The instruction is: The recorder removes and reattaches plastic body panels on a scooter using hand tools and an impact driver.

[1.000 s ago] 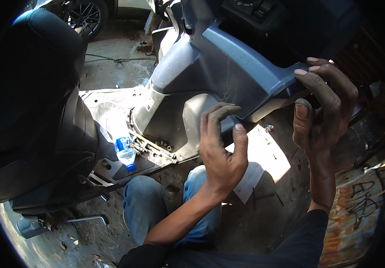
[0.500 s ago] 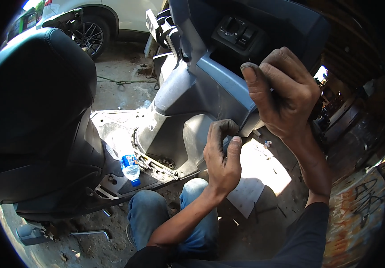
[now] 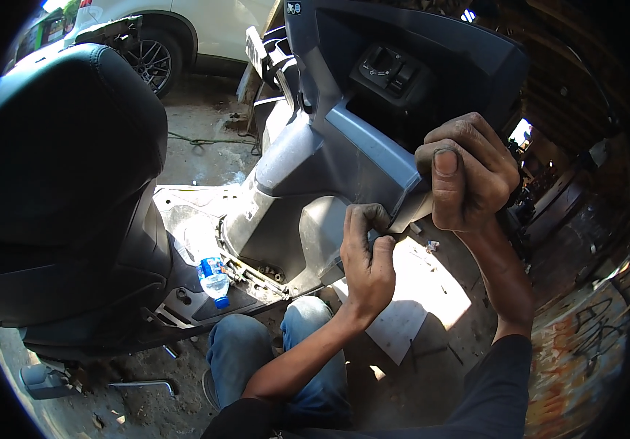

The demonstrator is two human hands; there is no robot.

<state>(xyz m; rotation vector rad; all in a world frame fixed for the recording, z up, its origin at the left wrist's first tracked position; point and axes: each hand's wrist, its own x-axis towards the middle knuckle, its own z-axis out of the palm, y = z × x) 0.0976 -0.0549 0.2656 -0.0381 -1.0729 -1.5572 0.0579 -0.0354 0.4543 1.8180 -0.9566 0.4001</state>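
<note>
Running from upper left down to lower right, the grey panel (image 3: 362,157) of the scooter slants across the middle of the view, its long axis ending at a lower corner between the two hands. The right hand (image 3: 468,175) is closed around that lower end, fingers wrapped over the edge and the thumb lying flat along the front, nail facing up. Just below and to the left of it, the left hand (image 3: 366,260) is curled into a loose fist against the underside of the same corner, its fingertips tucked in; whether they pinch a small fastener or tool there is too hidden to tell. The two hands sit close together, nearly touching.

Above the right hand, a dark dashboard (image 3: 417,58) carries a switch cluster (image 3: 388,71). Left of the left hand lies the bare floorboard (image 3: 256,271) with a small water bottle (image 3: 214,278) on it, and farther left the black seat (image 3: 66,168) fills the view, its far side cut off by the rim. Below the left hand, a knee in blue jeans (image 3: 300,329) shows. A pale sheet (image 3: 417,300) lies on the ground under the hands, partly in sun.
</note>
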